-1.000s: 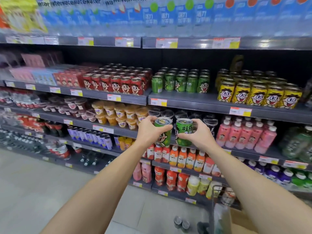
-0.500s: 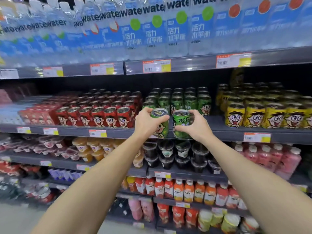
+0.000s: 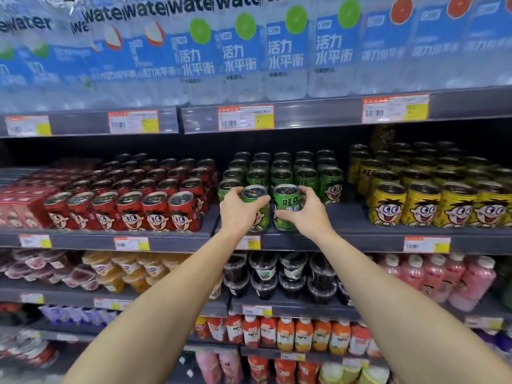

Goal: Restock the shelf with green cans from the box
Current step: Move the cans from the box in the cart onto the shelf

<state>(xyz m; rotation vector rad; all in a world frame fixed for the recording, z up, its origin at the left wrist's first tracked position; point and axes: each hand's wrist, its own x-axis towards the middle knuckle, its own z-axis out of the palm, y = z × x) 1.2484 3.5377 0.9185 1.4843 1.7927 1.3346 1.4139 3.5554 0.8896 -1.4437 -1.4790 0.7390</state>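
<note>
My left hand [image 3: 237, 212] grips a green can [image 3: 256, 207] with a cartoon face. My right hand [image 3: 306, 210] grips a second green can [image 3: 285, 206]. Both cans are upright and side by side at the front edge of the grey shelf [image 3: 360, 232]; I cannot tell whether their bases touch it. Behind them stand several rows of the same green cans [image 3: 304, 173]. The box is out of view.
Red cans [image 3: 155, 209] fill the shelf to the left, yellow cans [image 3: 424, 203] to the right. Water bottles [image 3: 249, 51] stand on the shelf above. Below are dark jelly cups [image 3: 291, 275], orange cups [image 3: 122, 270] and pink bottles [image 3: 448, 278].
Both hands have carried their cans up and forward from the lower shelves to the front of the green-can shelf. My view has tilted upward and moved closer.
</note>
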